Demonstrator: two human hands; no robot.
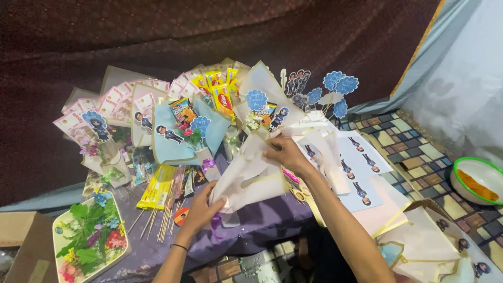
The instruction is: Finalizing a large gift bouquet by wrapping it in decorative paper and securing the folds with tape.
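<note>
Currently left hand (201, 209) grips the white bouquet (251, 162) at its base. Right hand (285, 153) pinches its wrapping paper higher up.

Bright, even light falls from above on the middle, with only soft shadows. The dark backdrop stays dim. Edges look slightly soft and stretched.

Home craft corner: gift bouquets (209, 115) crowd floor, patterned mat (419, 162), curtain backdrop (157, 36).
</note>
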